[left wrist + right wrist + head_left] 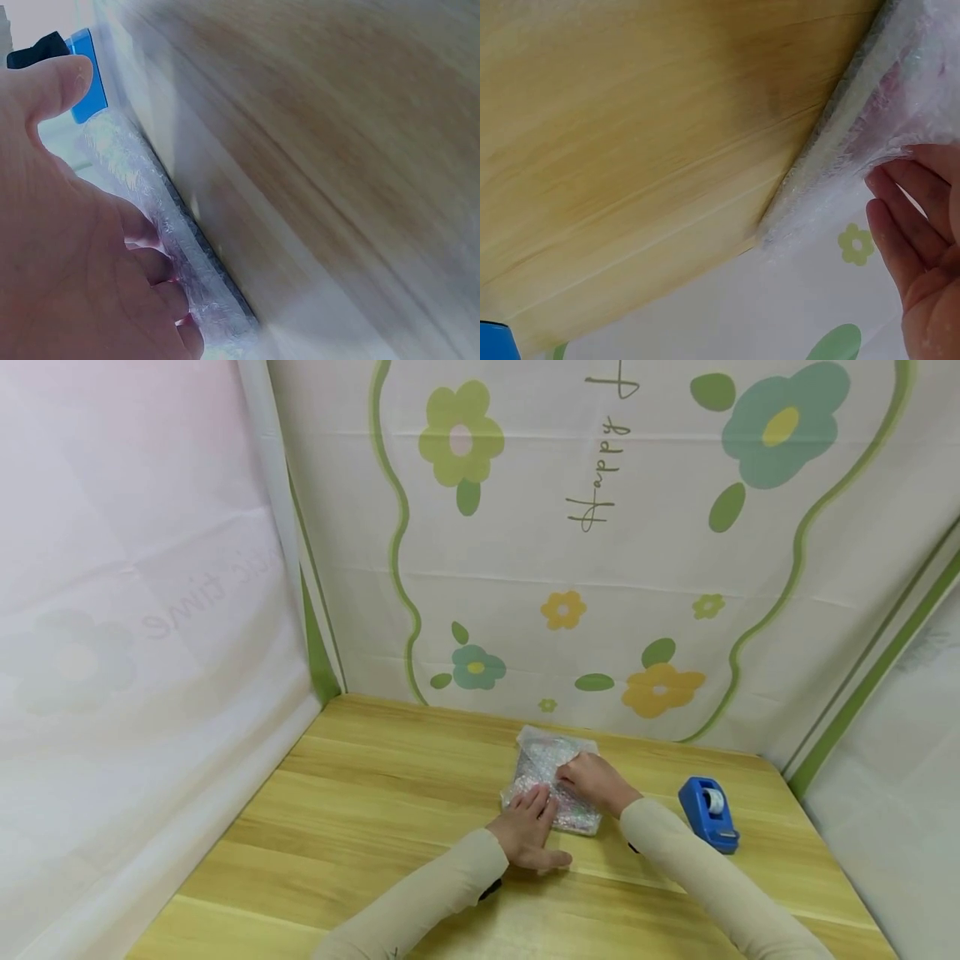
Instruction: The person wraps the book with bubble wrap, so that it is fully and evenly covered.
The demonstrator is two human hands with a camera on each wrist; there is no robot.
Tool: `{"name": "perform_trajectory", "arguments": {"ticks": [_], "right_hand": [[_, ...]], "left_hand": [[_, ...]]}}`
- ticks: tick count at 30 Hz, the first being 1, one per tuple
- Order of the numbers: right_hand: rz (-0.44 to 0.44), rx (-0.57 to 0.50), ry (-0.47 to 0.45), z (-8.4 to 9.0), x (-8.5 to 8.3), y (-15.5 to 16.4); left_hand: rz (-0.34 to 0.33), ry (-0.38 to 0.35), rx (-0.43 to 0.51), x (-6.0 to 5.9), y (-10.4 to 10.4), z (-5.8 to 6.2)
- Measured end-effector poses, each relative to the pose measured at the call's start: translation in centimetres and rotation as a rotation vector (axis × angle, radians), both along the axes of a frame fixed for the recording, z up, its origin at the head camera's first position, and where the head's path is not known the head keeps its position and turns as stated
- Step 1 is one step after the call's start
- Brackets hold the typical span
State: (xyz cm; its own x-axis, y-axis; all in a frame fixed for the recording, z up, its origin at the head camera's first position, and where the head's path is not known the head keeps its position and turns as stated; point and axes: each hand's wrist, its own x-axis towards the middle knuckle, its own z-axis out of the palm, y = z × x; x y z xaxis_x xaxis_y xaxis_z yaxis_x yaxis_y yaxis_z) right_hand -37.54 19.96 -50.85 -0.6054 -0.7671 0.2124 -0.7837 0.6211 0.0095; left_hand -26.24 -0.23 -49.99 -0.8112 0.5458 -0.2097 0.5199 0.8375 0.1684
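A flat package wrapped in bubble wrap [546, 758] lies on the wooden table [375, 810], near the back wall. My left hand [528, 822] lies flat on its near left part; in the left wrist view my fingers [154, 262] press down on the bubble wrap [142, 187]. On the package's right side rests my right hand [592, 779]. Seen from the right wrist, its fingers [900, 217] are nearly straight, and their tips touch a folded flap of the bubble wrap [877, 120]. The thumb is hidden there.
A blue tape dispenser [708, 812] stands on the table to the right of my right forearm; it also shows as the blue dispenser [86, 75] past my left thumb. Flowered cloth walls [600, 568] close the table at the back and both sides.
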Motion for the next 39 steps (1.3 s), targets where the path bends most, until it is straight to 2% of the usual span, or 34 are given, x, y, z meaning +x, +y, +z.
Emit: {"name": "perform_trajectory", "arguments": {"ticks": [7, 12, 19, 25, 30, 33, 36, 39], "right_hand": [[-0.025, -0.018, -0.012, 0.1, 0.0, -0.1], [-0.026, -0.034, -0.016, 0.3, 0.2, -0.1], [-0.006, -0.074, -0.035, 0.2, 0.2, 0.2], [0.019, -0.079, -0.076, 0.2, 0.7, 0.6], [0.06, -0.06, -0.108, 0.5, 1.5, 1.0], [0.063, -0.016, -0.14, 0.8, 2.3, 1.0], [0.02, 0.05, -0.196, 0.8, 3.0, 1.0], [-0.057, 0.107, -0.262, 0.5, 3.8, 0.9]], "left_hand": [[-0.011, -0.035, 0.027, -0.6, -0.2, -0.1], [-0.021, -0.105, 0.092, -1.2, -0.5, -0.2], [-0.009, -0.218, 0.245, -1.9, -1.5, -0.1], [-0.027, -0.25, 0.4, -3.0, -2.3, 0.1], [-0.053, -0.238, 0.46, -4.1, -3.0, 0.3], [-0.062, -0.221, 0.464, -4.8, -3.4, 0.5], [-0.086, -0.164, 0.434, -5.6, -3.6, 0.8], [-0.12, -0.062, 0.357, -6.4, -3.7, 1.0]]}}
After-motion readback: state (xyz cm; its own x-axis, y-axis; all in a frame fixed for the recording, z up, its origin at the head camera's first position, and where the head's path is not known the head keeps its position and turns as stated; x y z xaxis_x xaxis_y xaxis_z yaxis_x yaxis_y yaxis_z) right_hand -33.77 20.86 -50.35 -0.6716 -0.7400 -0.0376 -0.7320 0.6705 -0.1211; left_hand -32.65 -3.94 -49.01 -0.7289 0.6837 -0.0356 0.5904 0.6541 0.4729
